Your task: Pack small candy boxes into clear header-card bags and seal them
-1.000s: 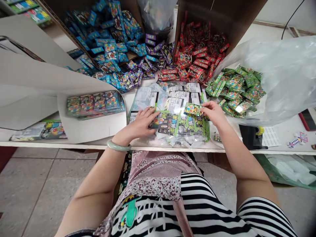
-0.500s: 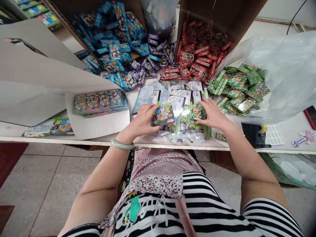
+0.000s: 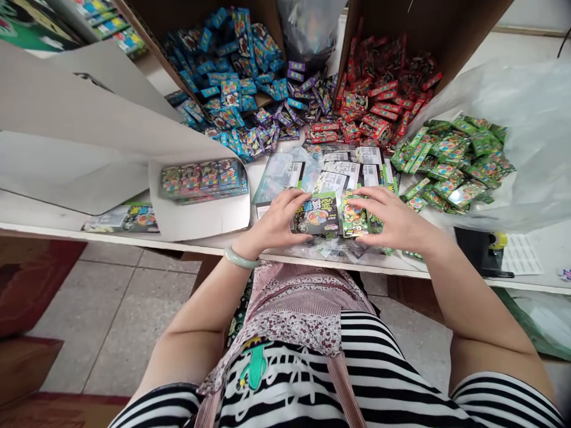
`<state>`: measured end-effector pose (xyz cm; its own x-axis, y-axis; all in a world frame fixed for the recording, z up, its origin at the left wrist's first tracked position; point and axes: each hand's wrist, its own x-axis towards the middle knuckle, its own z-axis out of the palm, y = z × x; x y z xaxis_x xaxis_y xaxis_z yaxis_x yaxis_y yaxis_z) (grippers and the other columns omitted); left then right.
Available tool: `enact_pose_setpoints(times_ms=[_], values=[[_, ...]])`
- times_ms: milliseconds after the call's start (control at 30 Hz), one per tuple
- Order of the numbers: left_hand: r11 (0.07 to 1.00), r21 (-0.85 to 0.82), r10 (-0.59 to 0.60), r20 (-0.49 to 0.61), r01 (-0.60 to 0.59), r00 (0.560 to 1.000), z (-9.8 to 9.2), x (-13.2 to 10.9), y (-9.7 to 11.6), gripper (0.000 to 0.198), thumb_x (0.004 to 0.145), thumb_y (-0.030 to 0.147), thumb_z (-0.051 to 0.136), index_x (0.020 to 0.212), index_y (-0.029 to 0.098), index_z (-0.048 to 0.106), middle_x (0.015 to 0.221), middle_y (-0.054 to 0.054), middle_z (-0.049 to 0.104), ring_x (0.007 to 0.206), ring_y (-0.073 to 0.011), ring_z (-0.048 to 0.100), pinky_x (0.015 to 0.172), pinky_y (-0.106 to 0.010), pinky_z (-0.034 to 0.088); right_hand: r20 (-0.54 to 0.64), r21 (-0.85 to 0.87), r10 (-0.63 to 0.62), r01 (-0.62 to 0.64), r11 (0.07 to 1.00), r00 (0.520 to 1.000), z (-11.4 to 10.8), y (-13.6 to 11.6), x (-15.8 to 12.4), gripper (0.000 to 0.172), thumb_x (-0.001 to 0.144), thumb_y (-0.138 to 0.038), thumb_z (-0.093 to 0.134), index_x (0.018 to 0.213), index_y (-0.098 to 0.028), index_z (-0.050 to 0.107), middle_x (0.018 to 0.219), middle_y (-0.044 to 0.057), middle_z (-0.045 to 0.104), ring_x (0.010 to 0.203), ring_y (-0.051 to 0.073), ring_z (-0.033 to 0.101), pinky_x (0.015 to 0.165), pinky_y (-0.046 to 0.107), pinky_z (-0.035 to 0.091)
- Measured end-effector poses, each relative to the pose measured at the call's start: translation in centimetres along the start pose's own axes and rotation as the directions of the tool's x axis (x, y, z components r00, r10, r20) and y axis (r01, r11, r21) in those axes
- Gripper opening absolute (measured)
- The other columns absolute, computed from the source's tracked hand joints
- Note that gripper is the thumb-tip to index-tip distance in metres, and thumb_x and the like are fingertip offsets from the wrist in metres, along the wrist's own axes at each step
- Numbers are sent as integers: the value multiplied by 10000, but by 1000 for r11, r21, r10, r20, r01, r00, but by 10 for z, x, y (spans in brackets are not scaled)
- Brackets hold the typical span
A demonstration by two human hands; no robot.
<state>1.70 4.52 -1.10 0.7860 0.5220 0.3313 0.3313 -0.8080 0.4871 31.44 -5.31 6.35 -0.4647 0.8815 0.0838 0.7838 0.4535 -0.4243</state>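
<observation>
My left hand (image 3: 282, 223) is closed on a flat black printed packet (image 3: 317, 215) with a green top edge and a round colourful picture, gripping its left side. My right hand (image 3: 392, 219) pinches a small green candy packet (image 3: 355, 217) between thumb and fingers. The two packets are held almost side by side, close above the front of the table. Beneath and behind them lie several clear printed bags (image 3: 333, 181) with white barcode labels, partly covered by my hands.
Blue packets (image 3: 229, 92) and red packets (image 3: 379, 110) spill from cardboard boxes at the back. Purple packets (image 3: 285, 116) lie between them, green packets (image 3: 464, 148) on clear plastic at the right. A white open carton (image 3: 200, 223) holds stacked packets at the left.
My right hand has brought the green candy packet left, close to the black packet. The black packet has turned straighter. The whole view has shifted, so the table appears farther right.
</observation>
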Motion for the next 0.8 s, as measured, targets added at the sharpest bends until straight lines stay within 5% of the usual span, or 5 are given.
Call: enact_pose_setpoints(times_ms=[367,800], values=[[998,-63,1,150,8,989,-5,-5,7,882,766,374,782,1523,208,361,1422,-188,476,1343,-382,463,1153,-590,375,102,-58,-54,60,997,993,4,8,4,618,816,-352,718,1410,-267,572,1450,133,537,1319,372,492,1088,607,431],[980,-197,17,184,20,983,-6,-6,8,871,784,472,772,1521,209,390,1442,-177,463,1371,-360,443,1173,-545,367,166,-21,-49,53,998,985,-6,5,10,611,810,-404,715,1395,-268,605,1431,116,552,1275,363,521,1064,576,451]])
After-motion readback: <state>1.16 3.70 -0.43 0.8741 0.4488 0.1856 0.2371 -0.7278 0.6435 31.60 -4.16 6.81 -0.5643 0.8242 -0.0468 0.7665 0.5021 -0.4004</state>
